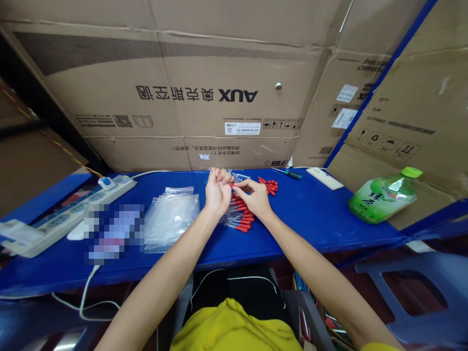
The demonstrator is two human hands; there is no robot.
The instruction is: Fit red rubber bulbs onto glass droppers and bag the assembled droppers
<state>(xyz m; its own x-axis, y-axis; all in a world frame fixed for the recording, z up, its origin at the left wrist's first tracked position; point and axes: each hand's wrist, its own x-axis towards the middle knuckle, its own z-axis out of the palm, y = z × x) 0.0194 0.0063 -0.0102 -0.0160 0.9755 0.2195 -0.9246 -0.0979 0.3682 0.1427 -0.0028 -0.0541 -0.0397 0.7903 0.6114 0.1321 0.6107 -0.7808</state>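
My left hand [219, 192] is closed, palm up, with its fingers curled over. A bit of clear material shows by its fingertips, but what lies inside the fingers is hidden. Close beside it, my right hand [256, 197] pinches the red bulb of a dropper [231, 185] between thumb and forefinger. Beneath and between both hands lies a row of clear droppers with red bulbs [244, 220]. More red bulbs [270, 186] are bunched just beyond my right hand. Left of my left forearm rests a stack of clear zip bags [171, 219].
A power strip [76, 209] and a pixelated phone-like object [119, 231] occupy the left side of the blue table [310, 229]. Toward the back right lie a screwdriver [292, 174] and a white phone-like slab [324, 178]. A green tea bottle [382, 197] stands at right; cardboard [190, 117] walls the back.
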